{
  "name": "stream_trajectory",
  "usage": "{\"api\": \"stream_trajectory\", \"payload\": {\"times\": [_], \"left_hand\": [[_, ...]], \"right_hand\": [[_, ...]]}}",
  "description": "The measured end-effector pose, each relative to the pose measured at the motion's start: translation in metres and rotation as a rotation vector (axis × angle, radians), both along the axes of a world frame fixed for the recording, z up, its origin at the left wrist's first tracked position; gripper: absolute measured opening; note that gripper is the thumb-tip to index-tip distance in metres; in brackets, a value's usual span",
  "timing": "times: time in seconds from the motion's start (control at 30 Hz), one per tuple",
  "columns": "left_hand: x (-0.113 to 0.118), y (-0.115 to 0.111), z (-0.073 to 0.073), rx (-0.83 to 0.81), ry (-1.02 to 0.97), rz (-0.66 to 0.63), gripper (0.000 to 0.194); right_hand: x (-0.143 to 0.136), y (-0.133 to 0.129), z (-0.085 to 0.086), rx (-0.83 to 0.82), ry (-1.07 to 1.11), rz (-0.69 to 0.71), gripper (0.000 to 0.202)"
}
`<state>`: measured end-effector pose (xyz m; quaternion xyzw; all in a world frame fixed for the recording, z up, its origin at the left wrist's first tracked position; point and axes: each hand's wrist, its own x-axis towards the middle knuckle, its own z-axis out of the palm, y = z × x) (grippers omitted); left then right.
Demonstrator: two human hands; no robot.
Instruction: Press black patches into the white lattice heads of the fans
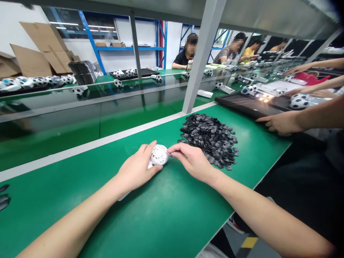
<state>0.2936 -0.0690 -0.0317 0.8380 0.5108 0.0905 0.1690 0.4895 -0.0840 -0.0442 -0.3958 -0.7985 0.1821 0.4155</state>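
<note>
My left hand (pixel 139 165) is wrapped round a white ball-shaped piece (pixel 159 155) with an openwork surface, low over the green tabletop. A white part joined to the ball runs back under that hand and mostly hides there. At the ball's right side, my right hand (pixel 192 159) has thumb and forefinger pinched together, fingertips touching or nearly touching it. Whatever sits in that pinch is too small to make out. Just beyond my right hand lies a heap of small flat black pieces (pixel 208 138).
A grey post (pixel 200 61) rises behind the heap. Beyond the pale ledge runs a green conveyor (pixel 134 107) carrying football-patterned items (pixel 118 83). At right, another person's hand (pixel 285 122) touches a black tray (pixel 242 104). A few black pieces (pixel 4 200) lie far left.
</note>
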Motion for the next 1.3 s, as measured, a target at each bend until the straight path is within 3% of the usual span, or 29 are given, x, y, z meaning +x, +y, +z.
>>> {"api": "stream_trajectory", "payload": {"times": [0.23, 0.47, 0.7, 0.93, 1.3], "left_hand": [[-0.001, 0.0, -0.001, 0.004, -0.009, -0.022, 0.07], [-0.001, 0.003, -0.001, -0.014, -0.015, -0.017, 0.069], [-0.001, 0.001, 0.0, -0.013, -0.002, -0.01, 0.07], [-0.001, 0.001, -0.001, 0.002, -0.007, -0.014, 0.068], [0.0, 0.0, 0.001, 0.018, 0.016, -0.007, 0.069]], "right_hand": [[-0.005, -0.003, -0.008, 0.023, -0.025, 0.013, 0.006], [-0.001, -0.002, -0.011, 0.122, -0.077, 0.066, 0.018], [0.0, -0.002, -0.01, 0.052, -0.137, 0.099, 0.008], [-0.002, -0.004, -0.011, 0.059, -0.129, 0.145, 0.016], [-0.003, -0.006, -0.009, 0.03, -0.027, 0.079, 0.007]]}}
